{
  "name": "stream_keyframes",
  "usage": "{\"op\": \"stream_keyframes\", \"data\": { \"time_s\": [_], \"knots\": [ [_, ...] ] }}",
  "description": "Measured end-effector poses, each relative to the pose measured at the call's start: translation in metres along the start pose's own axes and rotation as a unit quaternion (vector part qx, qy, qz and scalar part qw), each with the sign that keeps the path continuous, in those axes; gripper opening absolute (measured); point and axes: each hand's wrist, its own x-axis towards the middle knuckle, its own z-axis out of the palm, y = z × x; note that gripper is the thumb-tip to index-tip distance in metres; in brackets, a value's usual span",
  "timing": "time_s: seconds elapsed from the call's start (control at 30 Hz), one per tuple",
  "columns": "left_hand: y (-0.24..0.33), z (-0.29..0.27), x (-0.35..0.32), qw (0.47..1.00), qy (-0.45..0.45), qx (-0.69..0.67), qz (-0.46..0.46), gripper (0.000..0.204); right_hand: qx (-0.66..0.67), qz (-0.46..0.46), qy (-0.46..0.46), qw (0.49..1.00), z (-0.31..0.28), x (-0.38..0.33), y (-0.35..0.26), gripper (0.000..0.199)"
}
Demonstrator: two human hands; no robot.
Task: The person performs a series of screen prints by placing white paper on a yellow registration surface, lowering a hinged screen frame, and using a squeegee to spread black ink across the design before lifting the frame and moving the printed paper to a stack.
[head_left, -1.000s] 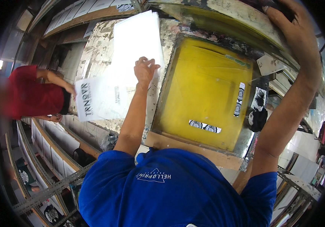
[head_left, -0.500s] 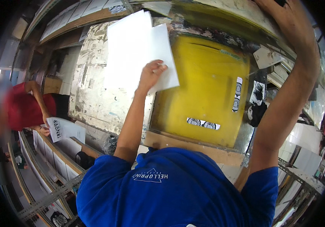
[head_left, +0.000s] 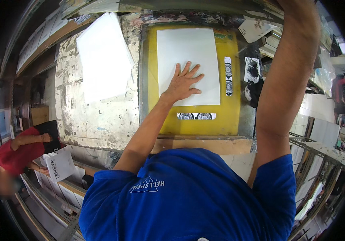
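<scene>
And the sheet is down! Half a second ago the left hand [head_left: 183, 85] had it pinched, swinging over the edge of the yellow board [head_left: 168, 125]; now the white sheet [head_left: 192, 46] lies flat on that board, and the hand is on top, fingers spread wide. So the carrying looks done, and this reads as the settling stage. The sheet sits nearly square to the lower strip [head_left: 196, 116] and the side strip [head_left: 228, 76], just beside both, yellow showing between. The right forearm [head_left: 289, 80] runs up out of view, so the right hand's state can't be told. Over left, the paper stack [head_left: 102, 56] rests untouched.
</scene>
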Motion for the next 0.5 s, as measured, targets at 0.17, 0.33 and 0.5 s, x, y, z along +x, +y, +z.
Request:
{"op": "stream_keyframes", "data": {
  "time_s": [0.17, 0.33, 0.5],
  "knots": [
    [0.018, 0.008, -0.004, 1.000, -0.020, 0.000, -0.011, 0.075, 0.026, 0.034, -0.057, 0.997, -0.007, 0.002, -0.017, 0.036],
    [0.029, 0.011, -0.007, 0.999, -0.034, -0.011, 0.002, 0.077, 0.036, 0.038, -0.039, 0.998, -0.003, -0.003, -0.016, 0.034],
    [0.030, 0.017, -0.010, 1.000, -0.011, -0.005, 0.013, 0.077, 0.038, 0.037, -0.027, 0.998, 0.001, -0.005, -0.016, 0.034]
  ]
}}
